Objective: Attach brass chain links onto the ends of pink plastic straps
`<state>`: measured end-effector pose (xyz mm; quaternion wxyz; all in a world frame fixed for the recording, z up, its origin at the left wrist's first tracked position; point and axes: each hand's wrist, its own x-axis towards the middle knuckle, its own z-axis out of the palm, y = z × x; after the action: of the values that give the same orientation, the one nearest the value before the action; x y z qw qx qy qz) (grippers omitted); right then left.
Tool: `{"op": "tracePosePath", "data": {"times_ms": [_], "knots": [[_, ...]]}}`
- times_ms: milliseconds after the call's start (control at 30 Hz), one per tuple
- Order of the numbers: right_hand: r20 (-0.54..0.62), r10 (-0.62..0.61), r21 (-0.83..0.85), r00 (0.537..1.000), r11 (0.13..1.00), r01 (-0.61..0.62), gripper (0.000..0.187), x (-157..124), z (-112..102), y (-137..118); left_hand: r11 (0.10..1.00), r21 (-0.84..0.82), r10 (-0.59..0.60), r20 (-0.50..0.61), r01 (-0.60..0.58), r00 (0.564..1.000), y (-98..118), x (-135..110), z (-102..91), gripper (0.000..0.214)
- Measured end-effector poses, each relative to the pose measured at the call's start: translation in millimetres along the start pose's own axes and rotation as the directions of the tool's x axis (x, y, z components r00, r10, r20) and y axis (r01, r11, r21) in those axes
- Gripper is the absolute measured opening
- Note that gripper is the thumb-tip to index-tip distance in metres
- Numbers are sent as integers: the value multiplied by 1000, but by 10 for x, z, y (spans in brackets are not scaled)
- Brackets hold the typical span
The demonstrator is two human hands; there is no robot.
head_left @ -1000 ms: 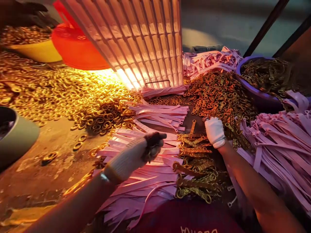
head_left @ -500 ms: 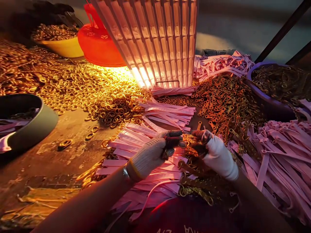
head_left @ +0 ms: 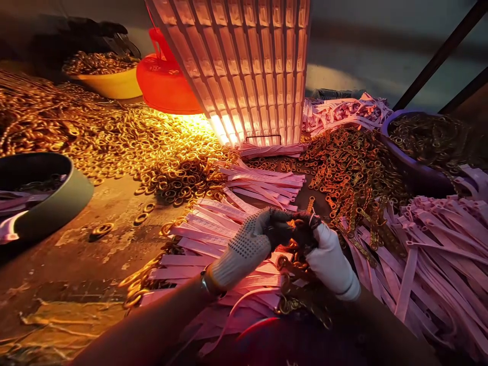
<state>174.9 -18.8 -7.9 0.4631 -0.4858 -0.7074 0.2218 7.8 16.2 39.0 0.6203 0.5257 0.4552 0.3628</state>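
My left hand (head_left: 251,244) wears a knit glove with dark fingertips and my right hand (head_left: 328,256) a white one. Both are pinched together at the centre of the table over a small gold chain piece (head_left: 295,229), whose shape is mostly hidden by the fingers. They hover above a fan of pink tags (head_left: 206,234) and a short heap of gold chains (head_left: 301,297). A larger mound of gold chains (head_left: 351,168) lies just beyond my right hand.
Gold rings (head_left: 125,147) cover the left of the table. A ribbed lit panel (head_left: 247,66) stands at the back centre, beside a red lid (head_left: 168,86) and a yellow bowl (head_left: 110,84). A grey bowl (head_left: 53,203) sits left, a purple bowl (head_left: 409,157) right, with pink straps (head_left: 438,244) beside it.
My right hand came back from the chain mound with a piece and met my left hand. Both hands closed together at the centre. The view shifted slightly left.
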Motion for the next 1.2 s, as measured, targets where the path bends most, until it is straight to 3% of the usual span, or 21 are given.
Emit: {"op": "tracePosePath", "data": {"times_ms": [100, 200, 300, 400, 500, 567, 600, 667, 733, 833, 933, 1000, 1100, 1200], "knots": [[10, -21, -302, 1000, 953, 23, 43, 10, 10, -20, 999, -40, 16, -7, -16, 1000, -11, 5, 15, 20], [138, 63, -560, 988, 828, 25, 26, 32, 39, -90, 976, -213, -40, 44, 49, 998, -66, 40, -10, 19], [209, 138, -696, 968, 716, 48, 13, 40, 102, -168, 940, -311, -132, 53, 142, 990, -130, 81, -37, 17], [207, 201, -715, 957, 700, 7, 11, 48, 138, -164, 924, -332, -177, 62, 187, 982, -173, 183, -59, 17], [102, 331, -655, 938, 732, -187, 12, 68, 78, -48, 975, -159, -130, 145, 153, 981, -179, 485, -94, 20], [12, 354, -554, 935, 781, -288, 14, 72, 8, 50, 988, 155, -55, 182, 27, 982, -166, 829, -115, 25], [-18, 335, -470, 942, 828, -304, 14, 69, -24, 91, 940, 332, 15, 177, -74, 984, -157, 1030, -117, 27], [-55, 270, -243, 961, 930, -275, 11, 52, -67, 140, 723, 639, 184, 188, -263, 965, -149, 1438, -92, 27], [-73, 213, -23, 974, 976, -215, 10, 31, -86, 143, 626, 725, 205, 201, -286, 958, -169, 1778, -12, 22], [-65, 221, 144, 973, 967, -210, 11, 6, -99, 101, 617, 749, 132, 202, -240, 970, -260, 2056, 169, 14], [-22, 260, 196, 965, 948, -251, 11, -17, -120, 70, 625, 754, 81, 198, -204, 977, -340, 2089, 279, 20], [-10, 260, 167, 966, 953, -254, 12, -37, -137, 71, 631, 749, 78, 198, -202, 977, -325, 2018, 243, 19], [-24, 246, -3, 969, 969, -246, 13, -54, -153, 90, 641, 736, 104, 197, -217, 975, -193, 1770, 39, 14], [-54, 190, -186, 980, 963, -197, 19, -24, -146, 88, 692, 696, 76, 196, -193, 978, -35, 1320, -215, 20]]}}
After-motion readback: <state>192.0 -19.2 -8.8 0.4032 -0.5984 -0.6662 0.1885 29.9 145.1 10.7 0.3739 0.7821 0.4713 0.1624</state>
